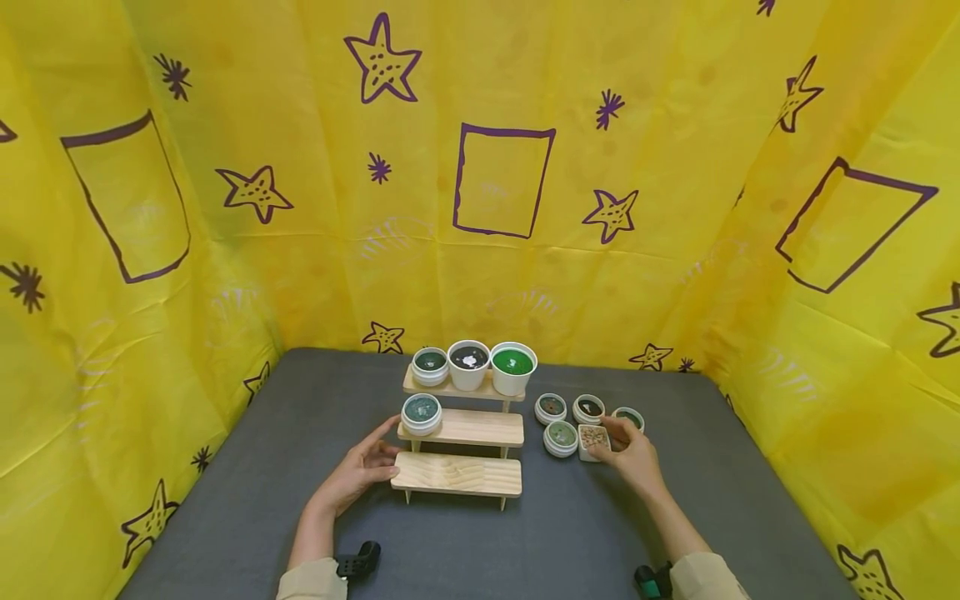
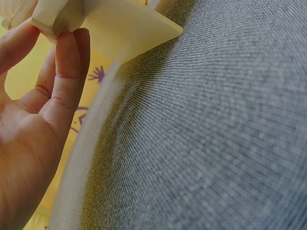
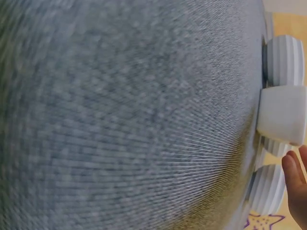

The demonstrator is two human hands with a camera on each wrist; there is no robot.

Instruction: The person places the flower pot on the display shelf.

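Pinching the left end of the lowest step [image 1: 457, 473] of a wooden stand [image 1: 480, 427], my left hand [image 1: 356, 472] has thumb and fingertips set on either side of the wood, above the grey bench [image 1: 247, 467]. On the stand's other side, my right hand [image 1: 632, 456] is at a square white pot [image 1: 591, 436] of tan, pebbly bits, thumb and fingers parted around its right side; from my remote cameras I cannot tell whether they have hold of it. That pot stands on the bench, well apart from the left hand. Just left of it sits a green-filled ribbed pot [image 1: 560, 438]; behind stand a brownish pot [image 1: 551, 408] and a dark pot [image 1: 588, 408], with a partly hidden pot [image 1: 628, 417] near the right fingers. A blue-green pot [image 1: 422, 413] occupies the middle step's left end; three white pots [image 1: 468, 367] line the top step.
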